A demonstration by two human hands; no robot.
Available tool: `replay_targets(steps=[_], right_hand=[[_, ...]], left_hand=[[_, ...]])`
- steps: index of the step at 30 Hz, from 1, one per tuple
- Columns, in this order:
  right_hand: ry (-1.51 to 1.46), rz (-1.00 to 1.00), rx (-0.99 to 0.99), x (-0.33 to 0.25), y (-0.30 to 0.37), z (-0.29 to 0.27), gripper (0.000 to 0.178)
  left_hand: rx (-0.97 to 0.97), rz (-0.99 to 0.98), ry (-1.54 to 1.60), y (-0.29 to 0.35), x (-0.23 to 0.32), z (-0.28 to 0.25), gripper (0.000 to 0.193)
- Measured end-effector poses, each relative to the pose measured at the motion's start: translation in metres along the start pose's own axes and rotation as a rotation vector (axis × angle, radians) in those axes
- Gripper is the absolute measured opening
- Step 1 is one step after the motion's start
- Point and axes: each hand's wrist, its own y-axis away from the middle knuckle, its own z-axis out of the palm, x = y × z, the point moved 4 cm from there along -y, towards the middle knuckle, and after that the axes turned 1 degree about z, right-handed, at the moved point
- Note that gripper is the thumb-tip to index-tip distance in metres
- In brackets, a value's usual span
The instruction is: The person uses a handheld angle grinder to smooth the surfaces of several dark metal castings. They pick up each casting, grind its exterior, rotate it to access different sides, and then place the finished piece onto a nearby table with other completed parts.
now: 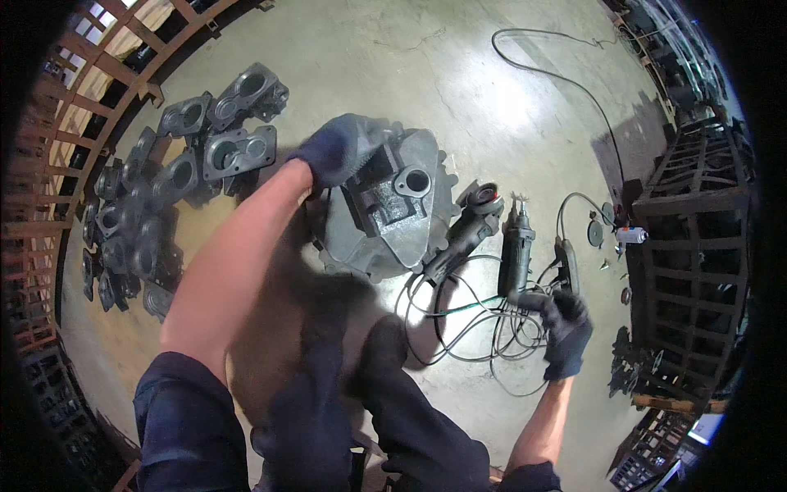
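Head view looks down at a person crouched over a concrete floor [492, 90]. Their gloved left hand [340, 148] is closed over the upper left edge of a large grey metal casting [393, 205], which lies on the floor just ahead of the knees. The gloved right hand [566, 324] is wrapped around the rear end of a slim die grinder [515, 246] lying to the right of the casting, amid a tangle of black cables [467, 320]. An angle grinder [467, 225] rests between casting and die grinder, touching the casting's right side. A heap of smaller cast housings [164, 189] sits well to the left, beside a rust-red metal rack [49, 164]. Another dark rack [697, 246] stands at the right.
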Motion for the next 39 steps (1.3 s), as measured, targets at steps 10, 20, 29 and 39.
replay_targets(steps=[10, 20, 29, 39], right_hand=[[0.049, -0.436, -0.281, -0.209, -0.061, 0.132, 0.031], [0.313, -0.733, -0.392, -0.214, -0.06, 0.18, 0.025], [0.582, -0.923, -0.436, -0.22, -0.051, 0.2, 0.018], [0.427, -0.716, -0.491, -0.197, -0.062, 0.208, 0.039]], left_hand=[[-0.086, -0.067, 0.133, 0.006, 0.012, -0.007, 0.035], [-0.078, -0.058, -0.018, 0.007, 0.013, -0.007, 0.041], [-0.048, 0.025, -0.045, 0.0, 0.004, -0.002, 0.043], [-0.078, -0.073, 0.086, 0.001, 0.011, -0.004, 0.037]])
